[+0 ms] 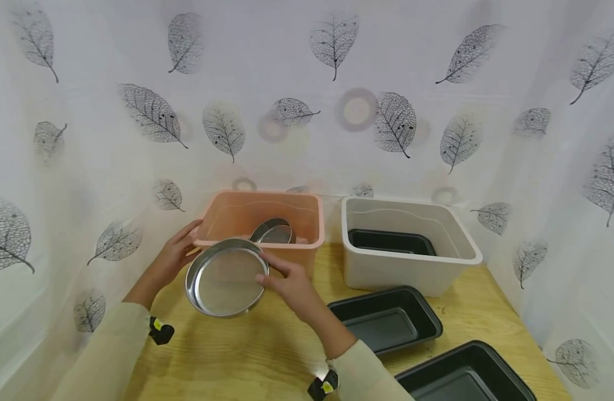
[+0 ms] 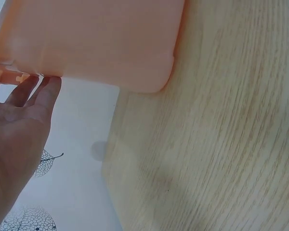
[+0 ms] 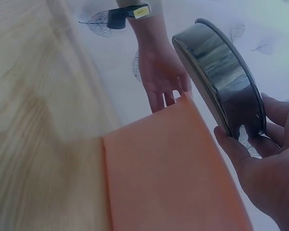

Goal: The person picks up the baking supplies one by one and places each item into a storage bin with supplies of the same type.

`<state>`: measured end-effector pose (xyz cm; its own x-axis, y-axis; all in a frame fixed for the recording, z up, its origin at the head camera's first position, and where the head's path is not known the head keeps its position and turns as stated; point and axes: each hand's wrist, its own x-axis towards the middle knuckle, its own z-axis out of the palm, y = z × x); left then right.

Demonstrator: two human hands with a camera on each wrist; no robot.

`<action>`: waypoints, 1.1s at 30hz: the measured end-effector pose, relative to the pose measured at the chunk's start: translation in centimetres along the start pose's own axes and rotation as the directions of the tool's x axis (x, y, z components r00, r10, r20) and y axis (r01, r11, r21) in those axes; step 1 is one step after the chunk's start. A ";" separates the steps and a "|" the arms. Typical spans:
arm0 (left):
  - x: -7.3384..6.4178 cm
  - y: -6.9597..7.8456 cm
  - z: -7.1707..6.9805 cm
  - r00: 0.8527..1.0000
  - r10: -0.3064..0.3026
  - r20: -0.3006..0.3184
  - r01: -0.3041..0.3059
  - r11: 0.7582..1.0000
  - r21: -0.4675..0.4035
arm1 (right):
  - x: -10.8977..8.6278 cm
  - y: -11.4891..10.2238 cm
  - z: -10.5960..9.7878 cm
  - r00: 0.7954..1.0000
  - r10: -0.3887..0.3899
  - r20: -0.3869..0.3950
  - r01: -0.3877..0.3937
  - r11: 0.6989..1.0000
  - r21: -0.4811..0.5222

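Observation:
My right hand (image 1: 298, 292) pinches the rim of a round silver sieve (image 1: 229, 281), thumb on one side and fingers on the other. The sieve is tilted toward me, in front of the orange bin (image 1: 294, 257); its shiny side wall (image 3: 226, 62) shows in the right wrist view. My left hand (image 1: 169, 262) touches the bin's left end, its fingers extended. In the left wrist view these fingers (image 2: 47, 94) reach up against the underside of the rim by the handle. Inside the bin leans a second round metal sieve (image 1: 274, 233), partly hidden by the front wall.
Right of the orange bin stands a white bin (image 1: 397, 270) holding a dark rectangular pan (image 1: 392, 240). Two more dark loaf pans, one nearer the bin (image 1: 387, 323) and one at the front (image 1: 457, 384), lie on the wooden table (image 1: 227, 362). A leaf-patterned curtain (image 1: 277, 55) surrounds the table.

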<state>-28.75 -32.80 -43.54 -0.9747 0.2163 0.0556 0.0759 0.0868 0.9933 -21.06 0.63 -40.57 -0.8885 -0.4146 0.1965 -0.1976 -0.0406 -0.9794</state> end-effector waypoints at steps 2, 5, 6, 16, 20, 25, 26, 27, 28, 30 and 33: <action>0.0 -0.1 -0.1 1.000 0.015 0.001 -0.015 1.000 -0.007 | 0.4 -0.6 -0.3 1.000 -0.010 -0.010 0.010 1.000 -0.004; 0.0 -0.4 -0.1 0.999 0.037 -0.001 -0.037 0.998 -0.042 | 1.1 -1.2 -0.7 0.999 -0.034 -0.022 0.033 0.999 -0.032; 0.1 -0.4 -0.2 0.999 0.043 0.001 -0.042 0.998 -0.055 | 1.3 -1.4 -0.9 0.999 -0.042 -0.019 0.041 0.998 -0.040; 0.1 -0.5 -0.1 1.000 0.025 0.003 -0.025 0.998 -0.059 | 3.9 -2.5 -2.9 0.998 -0.066 0.001 0.065 0.989 -0.136; 0.0 -0.2 0.0 1.000 0.014 0.001 -0.014 0.999 -0.048 | 5.0 -3.0 -3.4 0.997 -0.081 -0.011 0.078 0.983 -0.166; -0.2 0.1 0.1 1.000 0.019 -0.003 -0.019 0.998 -0.060 | 6.5 -3.0 -4.1 0.997 -0.075 0.013 0.076 0.987 -0.139; -0.2 0.1 0.2 1.000 0.019 -0.002 -0.019 0.998 -0.054 | 6.8 -2.9 -4.2 0.998 -0.064 0.021 0.066 0.990 -0.124; -0.2 0.2 0.2 1.000 0.018 0.000 -0.018 0.999 -0.044 | 7.0 -2.9 -4.4 0.998 -0.051 0.026 0.054 0.992 -0.112; -0.2 0.2 0.2 1.000 0.015 0.001 -0.015 0.999 -0.034 | 7.2 -2.8 -4.5 0.999 -0.038 0.030 0.041 0.994 -0.102; -0.3 0.4 0.3 1.000 0.013 0.003 -0.013 1.000 -0.009 | 7.5 -2.6 -4.7 0.999 -0.011 0.035 0.014 0.997 -0.078; -0.2 0.5 0.3 1.000 0.011 0.011 -0.011 1.000 0.016 | 8.1 -2.4 -5.1 1.000 0.021 0.023 -0.020 0.998 -0.065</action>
<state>-28.42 -32.57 -43.11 -0.9715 0.2279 0.0657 0.0904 0.0995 0.9909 -29.84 1.98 -36.37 -0.8828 -0.4361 0.1745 -0.2064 0.0265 -0.9781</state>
